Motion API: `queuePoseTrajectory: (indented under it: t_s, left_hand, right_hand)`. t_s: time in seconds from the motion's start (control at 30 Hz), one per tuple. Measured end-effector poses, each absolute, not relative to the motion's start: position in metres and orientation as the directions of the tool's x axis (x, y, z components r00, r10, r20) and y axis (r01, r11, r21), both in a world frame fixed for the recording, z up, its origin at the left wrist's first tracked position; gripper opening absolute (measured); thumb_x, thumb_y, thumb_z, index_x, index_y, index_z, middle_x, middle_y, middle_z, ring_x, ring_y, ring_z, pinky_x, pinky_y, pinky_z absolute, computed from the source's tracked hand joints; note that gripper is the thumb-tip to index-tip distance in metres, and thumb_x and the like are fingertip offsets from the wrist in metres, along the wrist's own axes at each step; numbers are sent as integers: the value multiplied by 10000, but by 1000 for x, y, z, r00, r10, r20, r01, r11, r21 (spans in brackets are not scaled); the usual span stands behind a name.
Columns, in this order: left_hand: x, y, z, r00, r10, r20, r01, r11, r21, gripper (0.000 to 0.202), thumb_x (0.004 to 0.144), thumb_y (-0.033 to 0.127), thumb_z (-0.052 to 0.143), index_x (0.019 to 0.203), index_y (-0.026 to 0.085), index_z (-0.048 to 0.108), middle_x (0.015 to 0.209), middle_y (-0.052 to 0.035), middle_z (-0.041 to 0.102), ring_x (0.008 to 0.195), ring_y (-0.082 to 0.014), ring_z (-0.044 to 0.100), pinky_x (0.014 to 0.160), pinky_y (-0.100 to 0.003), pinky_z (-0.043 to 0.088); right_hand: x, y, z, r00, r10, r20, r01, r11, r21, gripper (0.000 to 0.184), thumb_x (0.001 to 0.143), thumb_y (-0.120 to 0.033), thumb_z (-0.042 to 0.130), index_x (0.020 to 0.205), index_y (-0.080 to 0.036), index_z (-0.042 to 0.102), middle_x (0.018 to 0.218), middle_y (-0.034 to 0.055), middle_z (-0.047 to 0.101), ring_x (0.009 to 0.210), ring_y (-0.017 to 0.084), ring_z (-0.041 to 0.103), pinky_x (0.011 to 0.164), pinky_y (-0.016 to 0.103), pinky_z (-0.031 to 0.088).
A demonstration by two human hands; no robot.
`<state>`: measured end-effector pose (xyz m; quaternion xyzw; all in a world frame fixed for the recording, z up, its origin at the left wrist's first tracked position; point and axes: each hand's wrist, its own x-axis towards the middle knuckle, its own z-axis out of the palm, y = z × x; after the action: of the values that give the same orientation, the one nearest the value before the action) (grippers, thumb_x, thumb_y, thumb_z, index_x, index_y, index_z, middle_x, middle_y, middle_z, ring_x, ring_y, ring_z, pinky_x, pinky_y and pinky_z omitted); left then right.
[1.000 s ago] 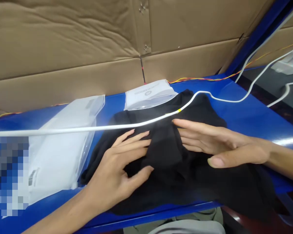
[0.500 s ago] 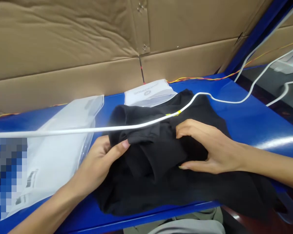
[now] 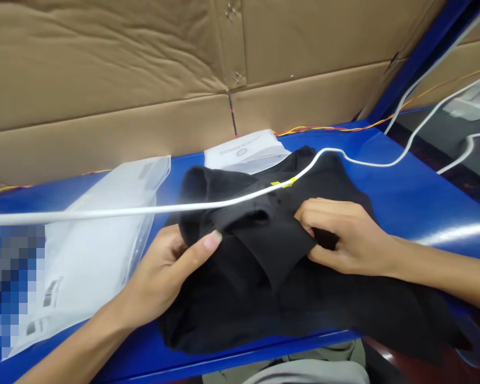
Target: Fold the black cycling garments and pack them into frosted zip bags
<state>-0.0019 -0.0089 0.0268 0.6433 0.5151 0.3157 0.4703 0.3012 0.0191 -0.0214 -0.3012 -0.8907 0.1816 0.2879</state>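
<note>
while the left hand (image 3: 164, 274) gripped a rolled edge of the black knit garment (image 3: 240, 314), the right hand (image 3: 346, 240) pinched its folded cloth.

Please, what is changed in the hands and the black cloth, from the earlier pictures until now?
The left hand moved left and slid under the edge of the black garment, raising a folded part with the thumb on top. The right hand went from lying flat to pinching a fold. The clear plastic bag and white cable stayed nearly the same.
</note>
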Motion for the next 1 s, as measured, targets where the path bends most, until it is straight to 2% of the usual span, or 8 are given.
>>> queuePoseTrajectory:
  t_s: [0.13, 0.27, 0.47, 0.6, 0.73, 0.83, 0.93, 1.0]
  left_hand:
    - [0, -10, 28, 337, 934, -118, 356, -10, 934, 450, 961, 605, 669, 805, 200, 790, 801, -37, 795, 749, -250, 773, 609, -281, 650]
    - [-1, -12, 25, 364, 919, -153, 338, 23, 941, 446, 964, 625, 660, 902, 212, 817, 836, -48, 811, 786, -271, 791, 623, -302, 669]
    - [-3, -13, 27, 247, 969, -23, 466, -98, 879, 414, 919, 531, 695, 666, 205, 719, 660, -15, 717, 592, -196, 675, 511, -257, 566]
    - [0, -12, 28, 210, 977, 29, 561, -145, 815, 458, 859, 521, 728, 547, 213, 597, 542, 8, 579, 489, -148, 526, 423, -238, 449]
    - [0, -9, 24, 193, 978, 81, 506, -170, 846, 467, 888, 516, 695, 561, 208, 566, 547, 12, 553, 488, -139, 508, 429, -240, 451]
    - [0, -10, 22, 190, 981, 48, 487, -136, 863, 431, 910, 498, 671, 600, 207, 598, 568, 8, 587, 499, -145, 535, 430, -236, 467]
    - [0, -12, 22, 189, 981, 41, 521, -136, 842, 441, 881, 505, 692, 570, 211, 584, 557, 6, 570, 503, -142, 507, 432, -236, 446]
    - [-1, -14, 22, 161, 986, 54, 548, -134, 826, 468, 872, 525, 698, 546, 216, 564, 545, 9, 550, 502, -140, 485, 430, -240, 427]
  right_hand:
    - [300, 23, -24, -676, 650, 346, 524, 755, -393, 191, 928, -350, 668, 851, -233, 539, 850, 45, 627, 739, 208, 554, 685, 350, 440]
    - [298, 24, -23, -700, 606, 378, 479, 791, -381, 140, 985, -216, 557, 846, -226, 562, 850, 39, 633, 732, 188, 574, 687, 328, 464]
    - [298, 15, -19, -518, 633, 575, 572, 757, -318, 309, 847, -133, 612, 677, -246, 380, 644, -32, 455, 569, 135, 451, 513, 291, 305]
    - [300, 12, -21, -401, 625, 670, 598, 733, -326, 267, 795, -82, 590, 698, -244, 402, 642, -26, 487, 578, 137, 451, 535, 302, 304]
    - [300, 20, -25, -429, 759, 489, 627, 640, -444, 232, 835, -251, 666, 753, -244, 448, 683, -22, 534, 638, 161, 494, 617, 317, 356]
    - [300, 27, -25, -553, 757, 348, 632, 653, -416, 276, 850, -338, 695, 719, -236, 474, 699, -9, 565, 691, 184, 514, 668, 340, 329]
    - [299, 27, -24, -588, 715, 377, 563, 697, -443, 260, 831, -259, 664, 678, -230, 455, 672, -16, 549, 676, 170, 500, 670, 335, 326]
    - [299, 26, -22, -570, 710, 414, 527, 702, -479, 299, 799, -180, 615, 655, -235, 359, 620, -40, 478, 620, 145, 451, 639, 317, 329]
